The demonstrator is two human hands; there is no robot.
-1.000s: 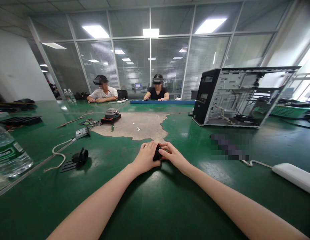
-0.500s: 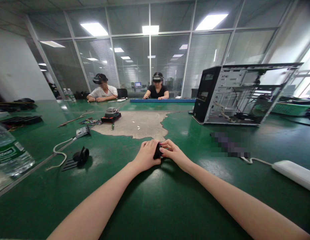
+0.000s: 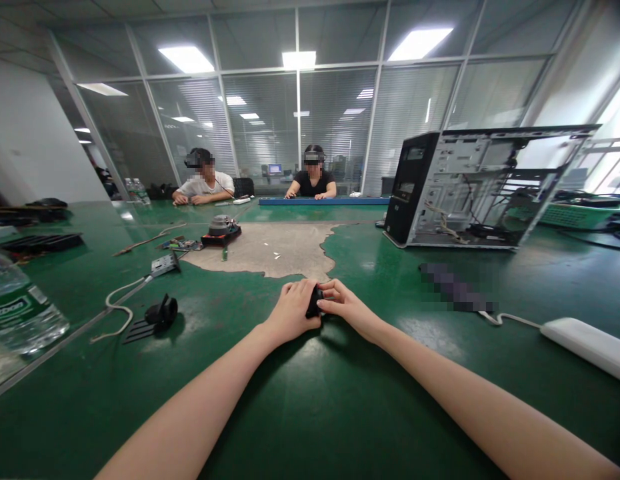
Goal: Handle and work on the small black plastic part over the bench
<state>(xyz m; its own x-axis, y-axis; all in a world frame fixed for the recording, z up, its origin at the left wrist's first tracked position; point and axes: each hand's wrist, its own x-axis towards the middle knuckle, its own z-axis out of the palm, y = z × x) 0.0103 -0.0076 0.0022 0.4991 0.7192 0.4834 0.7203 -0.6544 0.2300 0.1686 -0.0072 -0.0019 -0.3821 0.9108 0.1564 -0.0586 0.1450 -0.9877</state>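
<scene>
A small black object (image 3: 315, 302) sits between my hands just above the green table (image 3: 310, 413); its kind cannot be made out, as fingers cover much of it. My left hand (image 3: 293, 308) is closed around its left side, fingers over the top and thumb underneath. From the right, my right hand (image 3: 344, 305) pinches the object's edge with thumb and fingertips. Left of my hands lies a black slotted bracket with a round clip (image 3: 160, 313). Farther off, a heatsink-like part on a red and black base (image 3: 221, 230) rests on the bare patch.
An opened computer case (image 3: 455, 190) stands at the right, with a white power strip (image 3: 587, 343) and cable nearer. A water bottle (image 3: 20, 307) is at the left. A metal part with a grey cable (image 3: 164, 264) lies left. Two people (image 3: 314, 180) sit across the table.
My hands stay in almost the same place around the black object. Only slight finger movement shows, and the whole view shifts a little.
</scene>
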